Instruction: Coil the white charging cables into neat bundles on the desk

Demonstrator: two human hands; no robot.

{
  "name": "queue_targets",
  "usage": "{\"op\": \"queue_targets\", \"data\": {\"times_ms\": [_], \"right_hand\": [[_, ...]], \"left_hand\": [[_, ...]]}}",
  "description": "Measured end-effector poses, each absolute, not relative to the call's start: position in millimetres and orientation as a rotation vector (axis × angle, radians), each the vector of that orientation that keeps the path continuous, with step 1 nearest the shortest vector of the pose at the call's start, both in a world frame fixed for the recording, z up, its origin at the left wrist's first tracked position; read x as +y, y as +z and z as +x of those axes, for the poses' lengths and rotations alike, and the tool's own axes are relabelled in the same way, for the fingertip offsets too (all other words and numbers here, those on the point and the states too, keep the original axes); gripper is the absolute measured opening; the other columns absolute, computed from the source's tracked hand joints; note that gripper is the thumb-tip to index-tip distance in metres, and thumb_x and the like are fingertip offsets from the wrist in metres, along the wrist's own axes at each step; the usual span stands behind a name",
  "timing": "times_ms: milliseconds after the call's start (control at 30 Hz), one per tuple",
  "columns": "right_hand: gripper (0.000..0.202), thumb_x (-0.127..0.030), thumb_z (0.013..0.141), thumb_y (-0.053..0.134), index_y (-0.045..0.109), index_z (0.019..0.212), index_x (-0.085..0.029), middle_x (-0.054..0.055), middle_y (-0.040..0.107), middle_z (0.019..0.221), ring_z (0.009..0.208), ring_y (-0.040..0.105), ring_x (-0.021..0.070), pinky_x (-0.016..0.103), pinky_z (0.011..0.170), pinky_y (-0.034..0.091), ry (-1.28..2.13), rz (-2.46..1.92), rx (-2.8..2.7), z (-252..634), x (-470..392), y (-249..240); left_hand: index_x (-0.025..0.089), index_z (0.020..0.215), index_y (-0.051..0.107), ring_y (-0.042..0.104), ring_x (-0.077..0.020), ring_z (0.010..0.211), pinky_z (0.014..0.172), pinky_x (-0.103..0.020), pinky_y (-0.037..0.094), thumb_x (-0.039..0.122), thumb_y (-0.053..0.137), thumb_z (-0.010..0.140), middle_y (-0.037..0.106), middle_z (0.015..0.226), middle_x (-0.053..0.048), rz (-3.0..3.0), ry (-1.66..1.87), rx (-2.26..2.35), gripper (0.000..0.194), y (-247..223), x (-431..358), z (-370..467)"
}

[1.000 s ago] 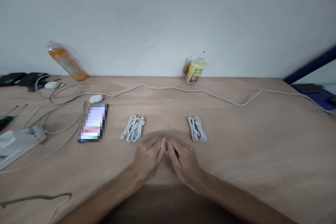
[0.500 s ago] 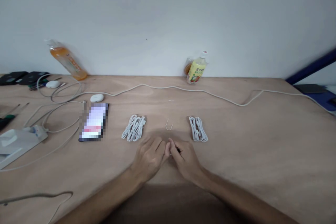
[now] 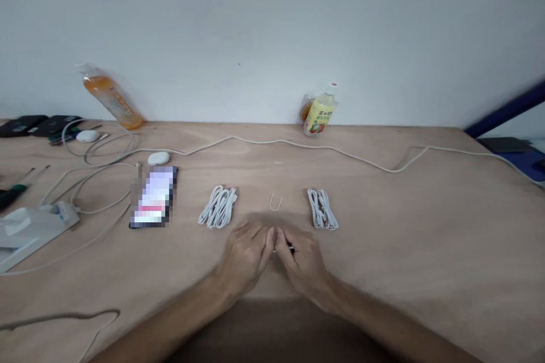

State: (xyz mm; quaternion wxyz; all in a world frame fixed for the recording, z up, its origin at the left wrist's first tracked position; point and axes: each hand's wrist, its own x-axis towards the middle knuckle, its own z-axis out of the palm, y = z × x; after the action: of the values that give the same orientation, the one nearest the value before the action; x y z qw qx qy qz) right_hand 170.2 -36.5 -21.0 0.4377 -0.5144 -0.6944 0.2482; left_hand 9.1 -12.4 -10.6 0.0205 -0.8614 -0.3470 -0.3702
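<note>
Left hand (image 3: 246,252) and right hand (image 3: 303,256): meeting at the near middle of the tabletop (image 3: 404,238), fingers curling inward. Small white piece (image 3: 276,251): showing between them; whether they are pinching it cannot be told. Bent tie (image 3: 275,210): lying just far of them, between left cable bundle (image 3: 218,207) and right cable bundle (image 3: 322,210).

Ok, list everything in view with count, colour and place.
cable bundles: two, white, centre
thin strips: two, pale, centre
phone: one, dark-edged, left
rounded cases: two, white, back left
power strip: one, white, left edge
loose cables: several, whitish, left and back
flat boxes: two, black, back left
tool handle: one, black-green, left edge
bottles: two, orange and yellow, by wall
round object: one, brown, behind yellow bottle
frame: one, blue, right
table: one, light brown, foreground
wall: one, pale grey, behind
left hand, right hand: one each, bare, front centre
</note>
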Motion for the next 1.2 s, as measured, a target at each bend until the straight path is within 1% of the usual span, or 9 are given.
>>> {"op": "queue_targets", "data": {"times_ms": [200,300,367,467,633,800,933,1100,1200], "right_hand": [[0.048,-0.039,0.106,0.043,0.033,0.061,-0.025,-0.005,0.037,0.053,0.051,0.031,0.0118,0.029,0.05,0.022,0.866,-1.308,-1.637,171,-28,-24],[0.048,-0.04,0.105,0.042,0.029,0.061,-0.025,-0.005,0.032,0.054,0.052,0.028,0.0113,0.029,0.05,0.021,0.961,-1.283,-1.649,172,-26,-24],[0.048,-0.039,0.106,0.041,0.029,0.061,-0.025,-0.005,0.033,0.055,0.052,0.029,0.0114,0.029,0.051,0.022,0.975,-1.27,-1.657,173,-27,-23],[0.046,-0.036,0.107,0.042,0.035,0.063,-0.025,-0.005,0.04,0.056,0.053,0.036,0.0124,0.028,0.053,0.027,0.927,-1.264,-1.676,172,-29,-21],[0.038,-0.025,0.109,0.044,0.046,0.071,-0.024,-0.002,0.055,0.065,0.059,0.049,0.0148,0.028,0.059,0.037,0.611,-1.262,-1.754,170,-35,-17],[0.04,-0.02,0.109,0.044,0.05,0.07,-0.024,-0.001,0.057,0.062,0.055,0.049,0.0144,0.03,0.056,0.036,0.358,-1.236,-1.802,169,-39,-20],[0.049,-0.025,0.112,0.04,0.052,0.064,-0.023,-0.001,0.056,0.056,0.05,0.046,0.0132,0.03,0.054,0.033,0.432,-1.278,-1.775,169,-35,-25],[0.059,-0.04,0.114,0.037,0.041,0.058,-0.023,-0.002,0.05,0.051,0.047,0.04,0.0119,0.03,0.051,0.027,0.673,-1.319,-1.742,171,-30,-28],[0.06,-0.041,0.115,0.035,0.038,0.058,-0.024,-0.003,0.047,0.05,0.047,0.037,0.0117,0.03,0.05,0.026,0.733,-1.289,-1.76,171,-29,-28]], "left_hand": [[0.021,0.076,0.059,0.055,-0.0181,0.063,0.066,-0.036,0.043,0.009,0.045,0.11,0.06,0.067,-0.001,-2.576,-1.109,-0.986,0.039,-8,-12,9],[0.022,0.075,0.058,0.055,-0.0191,0.065,0.068,-0.037,0.042,0.011,0.045,0.111,0.059,0.067,-0.001,-2.51,-1.054,-0.954,0.039,-4,-12,9],[0.022,0.073,0.056,0.053,-0.019,0.063,0.068,-0.037,0.041,0.012,0.044,0.112,0.058,0.065,0.0,-2.506,-1.048,-0.951,0.042,-3,-11,8],[0.022,0.073,0.057,0.053,-0.0183,0.061,0.066,-0.037,0.04,0.012,0.043,0.114,0.059,0.064,0.0,-2.547,-1.074,-0.996,0.045,-5,-10,8],[0.02,0.074,0.059,0.058,-0.0159,0.059,0.069,-0.035,0.046,0.012,0.038,0.116,0.062,0.065,0.0,-2.609,-1.096,-1.11,0.047,-9,-11,9],[0.02,0.076,0.06,0.063,-0.0148,0.061,0.072,-0.034,0.051,0.017,0.032,0.118,0.066,0.067,0.0,-2.661,-1.104,-1.166,0.051,-10,-15,10],[0.019,0.077,0.061,0.06,-0.0147,0.059,0.069,-0.033,0.047,0.015,0.034,0.117,0.064,0.065,0.0,-2.642,-1.15,-1.083,0.049,-9,-14,11],[0.019,0.07,0.058,0.052,-0.0166,0.056,0.064,-0.035,0.041,0.011,0.039,0.115,0.06,0.062,-0.001,-2.564,-1.172,-0.967,0.049,-8,-11,14],[0.02,0.069,0.059,0.052,-0.017,0.057,0.065,-0.035,0.042,0.011,0.039,0.115,0.061,0.062,-0.001,-2.553,-1.156,-0.956,0.05,-8,-9,13]]}}
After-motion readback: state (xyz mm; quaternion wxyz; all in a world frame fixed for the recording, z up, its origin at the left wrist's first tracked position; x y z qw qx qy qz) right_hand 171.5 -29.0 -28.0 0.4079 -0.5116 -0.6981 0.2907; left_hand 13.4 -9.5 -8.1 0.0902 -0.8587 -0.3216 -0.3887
